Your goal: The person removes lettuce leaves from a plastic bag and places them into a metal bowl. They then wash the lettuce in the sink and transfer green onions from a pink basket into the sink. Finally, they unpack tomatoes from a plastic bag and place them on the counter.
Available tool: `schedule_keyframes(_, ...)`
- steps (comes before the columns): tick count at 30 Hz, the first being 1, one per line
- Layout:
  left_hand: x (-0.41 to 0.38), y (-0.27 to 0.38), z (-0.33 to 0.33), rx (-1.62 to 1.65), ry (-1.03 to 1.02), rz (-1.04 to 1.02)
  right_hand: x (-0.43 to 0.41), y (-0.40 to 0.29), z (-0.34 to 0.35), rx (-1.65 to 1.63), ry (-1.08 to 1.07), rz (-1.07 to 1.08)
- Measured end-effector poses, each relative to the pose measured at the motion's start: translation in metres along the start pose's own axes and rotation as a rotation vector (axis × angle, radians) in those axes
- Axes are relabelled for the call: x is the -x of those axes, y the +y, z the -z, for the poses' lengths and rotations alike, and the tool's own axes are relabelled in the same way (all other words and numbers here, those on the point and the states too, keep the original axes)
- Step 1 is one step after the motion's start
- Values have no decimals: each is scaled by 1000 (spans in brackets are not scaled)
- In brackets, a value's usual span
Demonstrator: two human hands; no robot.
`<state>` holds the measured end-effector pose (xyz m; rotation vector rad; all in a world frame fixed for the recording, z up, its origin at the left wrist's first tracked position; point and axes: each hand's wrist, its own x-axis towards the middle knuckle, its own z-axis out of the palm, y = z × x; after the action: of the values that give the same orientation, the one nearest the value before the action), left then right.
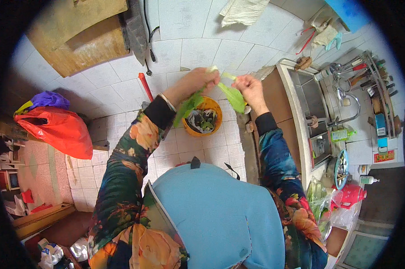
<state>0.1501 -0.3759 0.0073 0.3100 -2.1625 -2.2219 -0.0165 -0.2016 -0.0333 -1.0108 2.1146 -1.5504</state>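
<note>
My left hand [202, 80] grips a bunch of leafy greens [188, 106], its pale stem end poking up past my fingers and its leaves hanging below. Just to the right, my right hand [250, 89] pinches the pale stalk of a single green leaf [232, 97], whose blade droops between the two hands. Below them on the tiled floor stands a yellow bucket [219, 129], lined with a bag and holding dark scraps and bits of green leaf.
A sink [306, 95] with a faucet [355, 104] runs along the right. Further back on that counter lie bagged vegetables [315, 193] near a red thermos [352, 195]. On the left hangs a red plastic bag [59, 131]. A red handle [145, 86] leans by the wall.
</note>
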Motion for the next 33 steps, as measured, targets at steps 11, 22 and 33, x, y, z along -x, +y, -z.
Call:
schedule_keyframes(11,-50,-60,3,-262,17,-161,23,-28,1,369,-99,124)
schedule_keyframes(22,-45,-47,-42,27,-64,89,27,18,-2,-219,93,-278)
schedule_keyframes(33,-67,-1,-172,615,-115,72,130,-21,68,-732,-83,-274)
